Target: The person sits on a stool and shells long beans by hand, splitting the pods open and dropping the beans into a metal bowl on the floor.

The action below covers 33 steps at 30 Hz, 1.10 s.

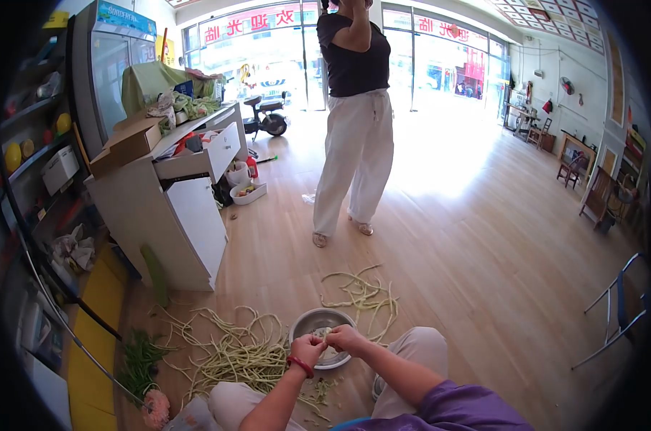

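Note:
Over a metal basin (297,325) on the floor, my left hand (308,350) and my right hand (345,339) meet with their fingertips pinched together. A short pale-green piece of long bean (327,332) shows between them, mostly hidden by the fingers. Inside the basin lie some pale pieces, too small to make out well. To the left spreads a large heap of long beans (243,355), and beyond the basin is a smaller bunch of long beans (368,296). Small green scraps (318,391) lie on the floor by my left forearm.
A person (354,129) stands ahead on the wooden floor. At left are a white counter (196,223) with an open drawer, a large green gourd (154,274), leafy greens (140,359) and shelves (38,108). A folding chair (620,309) stands at right.

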Each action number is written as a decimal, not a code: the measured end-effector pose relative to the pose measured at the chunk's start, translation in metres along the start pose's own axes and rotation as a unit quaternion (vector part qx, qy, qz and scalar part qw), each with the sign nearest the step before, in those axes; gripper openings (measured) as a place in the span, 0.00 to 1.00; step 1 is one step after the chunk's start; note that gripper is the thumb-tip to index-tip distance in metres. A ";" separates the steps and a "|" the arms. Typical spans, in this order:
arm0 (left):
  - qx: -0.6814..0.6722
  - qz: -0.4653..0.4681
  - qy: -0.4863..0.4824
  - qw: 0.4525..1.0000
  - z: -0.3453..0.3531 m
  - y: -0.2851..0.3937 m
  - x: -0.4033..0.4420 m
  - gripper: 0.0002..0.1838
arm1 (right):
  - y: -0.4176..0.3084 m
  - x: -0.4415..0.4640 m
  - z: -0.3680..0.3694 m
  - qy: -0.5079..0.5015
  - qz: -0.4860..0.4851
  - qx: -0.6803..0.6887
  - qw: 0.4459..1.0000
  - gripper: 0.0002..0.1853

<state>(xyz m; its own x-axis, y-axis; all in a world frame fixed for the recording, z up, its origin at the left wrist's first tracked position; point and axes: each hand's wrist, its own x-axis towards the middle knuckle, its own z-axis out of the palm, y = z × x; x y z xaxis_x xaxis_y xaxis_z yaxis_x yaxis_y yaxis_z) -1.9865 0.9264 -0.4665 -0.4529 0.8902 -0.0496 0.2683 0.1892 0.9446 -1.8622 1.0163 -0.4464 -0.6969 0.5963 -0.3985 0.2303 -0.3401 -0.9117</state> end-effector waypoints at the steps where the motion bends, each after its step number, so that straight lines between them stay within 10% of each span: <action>1: -0.008 0.004 0.002 1.000 0.001 -0.001 -0.001 0.09 | 0.002 0.001 0.000 -0.003 0.003 0.011 1.000 0.07; 33: -0.425 -0.225 -0.141 0.865 -0.009 0.003 -0.002 0.03 | -0.006 -0.004 -0.006 -0.022 -0.065 -0.063 0.996 0.08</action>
<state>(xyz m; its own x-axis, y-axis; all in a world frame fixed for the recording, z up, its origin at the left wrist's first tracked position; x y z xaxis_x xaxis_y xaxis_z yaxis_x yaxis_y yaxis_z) -1.9928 0.9218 -0.4603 -0.0909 0.8942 -0.4384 -0.6578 0.2766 0.7006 -1.8566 1.0199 -0.4398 -0.7548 0.5957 -0.2746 0.2179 -0.1671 -0.9615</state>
